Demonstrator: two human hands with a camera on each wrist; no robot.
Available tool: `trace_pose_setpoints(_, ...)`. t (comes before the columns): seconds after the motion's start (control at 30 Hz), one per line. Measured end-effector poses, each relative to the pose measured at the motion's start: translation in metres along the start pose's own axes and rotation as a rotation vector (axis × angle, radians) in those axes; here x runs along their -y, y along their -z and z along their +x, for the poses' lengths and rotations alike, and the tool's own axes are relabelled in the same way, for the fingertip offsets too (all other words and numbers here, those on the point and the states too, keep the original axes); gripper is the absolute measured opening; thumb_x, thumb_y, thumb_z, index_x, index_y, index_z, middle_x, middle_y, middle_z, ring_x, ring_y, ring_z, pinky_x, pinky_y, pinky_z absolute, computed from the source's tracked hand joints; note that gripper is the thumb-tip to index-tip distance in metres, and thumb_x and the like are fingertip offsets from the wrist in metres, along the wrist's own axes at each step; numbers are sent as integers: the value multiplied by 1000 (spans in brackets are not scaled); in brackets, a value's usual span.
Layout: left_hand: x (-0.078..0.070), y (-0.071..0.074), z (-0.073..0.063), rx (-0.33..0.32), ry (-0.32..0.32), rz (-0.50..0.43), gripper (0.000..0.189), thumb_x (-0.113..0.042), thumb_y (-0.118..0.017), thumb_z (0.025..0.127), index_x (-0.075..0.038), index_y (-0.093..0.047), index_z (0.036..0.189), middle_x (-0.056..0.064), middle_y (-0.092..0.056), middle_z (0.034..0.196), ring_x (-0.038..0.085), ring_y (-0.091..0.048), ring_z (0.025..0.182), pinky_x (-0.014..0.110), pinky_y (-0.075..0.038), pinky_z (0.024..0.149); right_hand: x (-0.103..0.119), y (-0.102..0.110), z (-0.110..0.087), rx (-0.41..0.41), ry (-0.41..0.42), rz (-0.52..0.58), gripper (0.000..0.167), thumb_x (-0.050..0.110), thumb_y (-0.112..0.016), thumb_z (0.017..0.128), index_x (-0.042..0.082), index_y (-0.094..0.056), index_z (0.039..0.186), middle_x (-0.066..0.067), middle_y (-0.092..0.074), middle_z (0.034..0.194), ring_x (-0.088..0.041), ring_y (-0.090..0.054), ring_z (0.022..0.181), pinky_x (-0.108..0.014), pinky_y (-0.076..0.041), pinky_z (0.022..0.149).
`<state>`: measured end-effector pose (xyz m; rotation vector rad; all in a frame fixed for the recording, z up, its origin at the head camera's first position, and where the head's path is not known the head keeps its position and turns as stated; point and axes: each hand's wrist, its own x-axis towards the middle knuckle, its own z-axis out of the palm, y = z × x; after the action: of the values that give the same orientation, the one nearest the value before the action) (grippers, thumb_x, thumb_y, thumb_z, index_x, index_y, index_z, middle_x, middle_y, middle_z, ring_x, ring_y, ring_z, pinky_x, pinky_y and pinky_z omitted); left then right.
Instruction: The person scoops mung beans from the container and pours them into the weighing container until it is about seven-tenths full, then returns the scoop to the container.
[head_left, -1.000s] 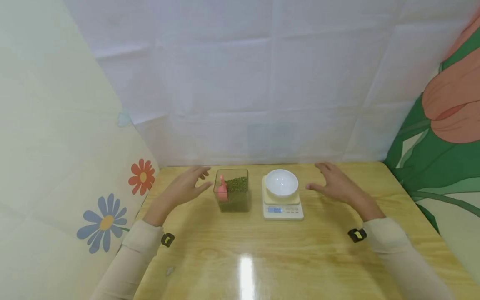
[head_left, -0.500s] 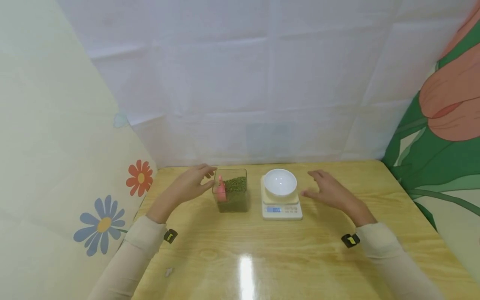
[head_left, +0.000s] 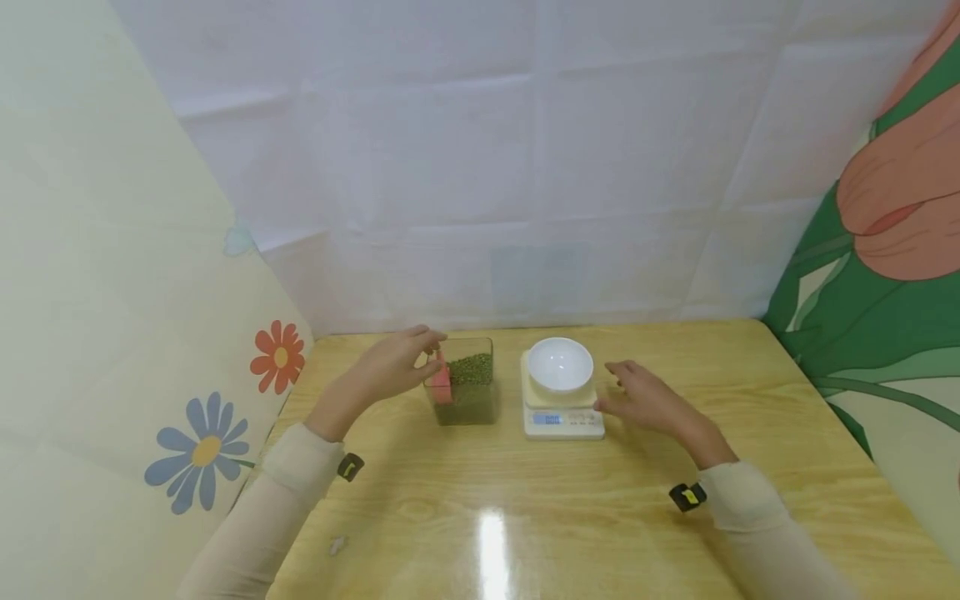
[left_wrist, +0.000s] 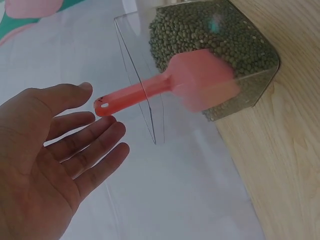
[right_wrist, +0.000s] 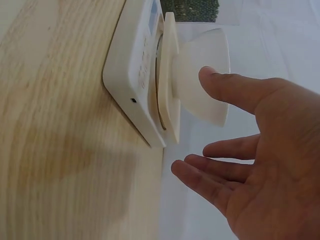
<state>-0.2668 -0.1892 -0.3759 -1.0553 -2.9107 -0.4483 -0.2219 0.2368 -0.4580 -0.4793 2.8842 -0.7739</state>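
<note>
A clear square container (head_left: 472, 408) holds green mung beans (left_wrist: 200, 30). Its pink scoop (left_wrist: 200, 80) rests in the beans with the handle sticking up past the rim. My left hand (left_wrist: 65, 135) is spread around the handle's end, thumb on one side and fingers on the other, gripping nothing. A white bowl (head_left: 560, 365) sits on a white kitchen scale (head_left: 564, 423) whose display reads zero. To the right of the bowl my right hand (right_wrist: 270, 160) is held with fingers extended and thumb apart, near the bowl's side and holding nothing.
Both objects stand side by side on a wood-grain table (head_left: 420, 500), toward its back edge. A white cloth (head_left: 420, 167) hangs behind, with flower-printed panels left and right. A small pale scrap (head_left: 337, 545) lies at the front left.
My left hand has moved right, from beside the container to the scoop's handle. My right hand has come left and slightly nearer the front, closer to the bowl and scale.
</note>
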Motion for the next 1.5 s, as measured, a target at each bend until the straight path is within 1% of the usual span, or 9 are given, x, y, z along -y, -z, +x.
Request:
trace_pose_setpoints(0.17, -3, -4, 4, -2, -35, 7, 42, -18, -69, 103, 0, -64, 140, 11, -73, 120, 29, -72, 108, 44, -62, 97, 0, -10, 0, 20, -15, 3, 83, 39, -76, 99, -18, -42, 150, -43, -48, 148, -53, -63, 124, -63, -55, 104)
trace_pose_setpoints(0.3, -5, -6, 9, 6, -60, 31, 39, -15, -70, 101, 0, -67, 137, 13, -73, 120, 27, -73, 105, 41, -62, 95, 0, -17, 0, 29, -22, 12, 83, 38, -77, 98, -19, -44, 149, -43, -49, 147, -54, -60, 127, -65, -53, 107)
trace_pose_setpoints(0.57, -11, -5, 14, 48, -72, 69, 34, -11, -76, 98, -4, -72, 131, 11, -74, 119, 25, -74, 102, 38, -63, 92, -1, -30, 1, 37, -20, 10, 87, 41, -80, 95, -18, -45, 149, -42, -51, 146, -57, -55, 133, -67, -49, 111)
trace_pose_setpoints(0.67, -12, -4, 15, 59, -87, 99, 28, -10, -76, 97, -3, -75, 124, 11, -74, 115, 26, -74, 101, 37, -64, 90, -1, -34, 2, 39, -18, 17, 87, 41, -81, 95, -16, -45, 150, -40, -53, 145, -55, -56, 133, -66, -49, 111)
trace_pose_setpoints(0.83, -11, -6, 18, 66, -117, 200, 18, -8, -75, 96, -1, -78, 113, 11, -75, 106, 22, -73, 92, 32, -64, 83, 2, -37, 1, 43, -12, 37, 86, 40, -82, 94, -11, -45, 153, -38, -53, 147, -54, -54, 135, -67, -47, 112)
trace_pose_setpoints(1.0, -12, -11, 19, 83, -106, 294, 10, -4, -75, 94, -6, -80, 102, 5, -71, 93, 17, -65, 83, 27, -61, 75, 3, -40, 0, 43, -8, 49, 86, 41, -82, 94, -10, -45, 153, -37, -53, 147, -54, -53, 135, -68, -47, 111)
trace_pose_setpoints(1.1, -12, -13, 20, 99, -97, 338, 6, -6, -77, 92, -9, -80, 96, 2, -68, 88, 16, -61, 80, 28, -60, 75, 2, -41, 1, 46, -15, 49, 86, 41, -82, 94, -10, -45, 154, -36, -53, 148, -53, -53, 136, -67, -47, 112)
trace_pose_setpoints(1.23, -13, -16, 22, 122, -79, 381, 5, -13, -78, 94, -8, -80, 95, 1, -67, 88, 16, -58, 82, 28, -58, 76, 0, -42, 2, 46, -23, 44, 87, 41, -81, 94, -10, -45, 154, -36, -52, 149, -53, -53, 137, -67, -46, 113)
trace_pose_setpoints(1.5, -14, -16, 24, 144, -70, 377, 7, -13, -79, 95, -8, -78, 92, 1, -66, 89, 14, -54, 83, 23, -55, 73, 1, -43, 2, 40, -16, 36, 89, 41, -83, 93, -10, -44, 154, -37, -52, 149, -53, -52, 138, -67, -46, 114)
